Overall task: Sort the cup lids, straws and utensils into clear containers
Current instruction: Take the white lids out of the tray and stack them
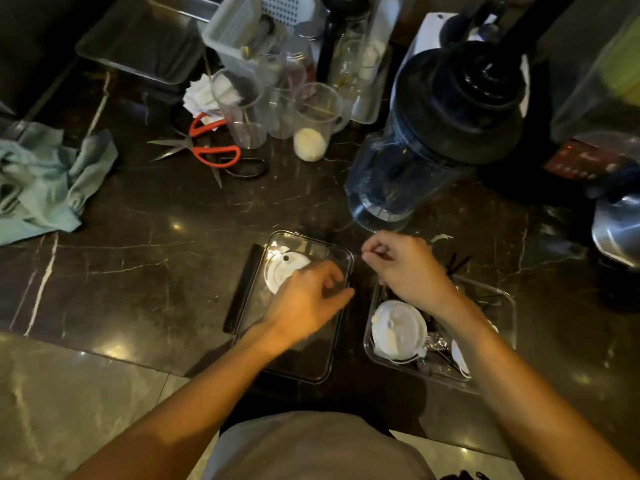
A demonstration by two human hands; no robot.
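Nearest the person, two clear containers sat side by side on the dark marble bench [145, 271]. The left container [313, 370] held a white cup lid [278, 271] at its far end, and the left hand [306, 301] hovered over it with loosely curled fingers [341, 293] that gripped nothing visible, the fingertips reaching toward the container's right wall. The right container [498, 299] held another white lid [398, 329] together with a jumble of dark utensils too blurred to make out. The right hand [407, 266] was raised over the gap at the containers' far ends, its fingers [375, 252] pinched around something thin and pale; what it was could not be told. Beyond the hands stood a blender jug [433, 140], and farther left lay orange-handled scissors [207, 143], clear measuring cups [311, 123] and a crumpled teal cloth [45, 178].
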